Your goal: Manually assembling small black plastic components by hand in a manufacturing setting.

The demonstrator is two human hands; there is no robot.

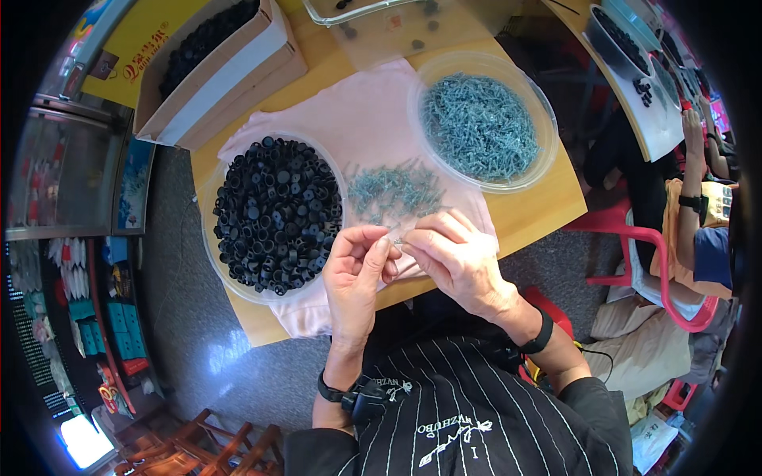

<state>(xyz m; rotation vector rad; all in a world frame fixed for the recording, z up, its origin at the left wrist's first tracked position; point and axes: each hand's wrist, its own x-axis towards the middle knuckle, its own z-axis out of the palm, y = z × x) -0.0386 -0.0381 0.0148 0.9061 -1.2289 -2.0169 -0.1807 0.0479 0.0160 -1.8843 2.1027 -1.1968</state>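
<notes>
My left hand (359, 266) and my right hand (456, 252) meet fingertip to fingertip above the near edge of a pink cloth (365, 95). A small silvery screw (398, 242) shows at the tips of my right fingers, which are pinched on it. My left thumb and fingers are closed too; what they hold is hidden. Just beyond my fingers lies a loose heap of screws (394, 190). Left of it stands a round clear tub of black plastic caps (278, 210). Farther right, another round tub (548, 151) is full of screws (480, 127).
A cardboard box (214, 83) of black parts stands at the table's far left, beside a clear plastic bin (429, 36). Wooden table (540, 214) shows around the cloth. At right are a red plastic chair (667, 270), another person's arm (690, 159) and a second table (663, 131).
</notes>
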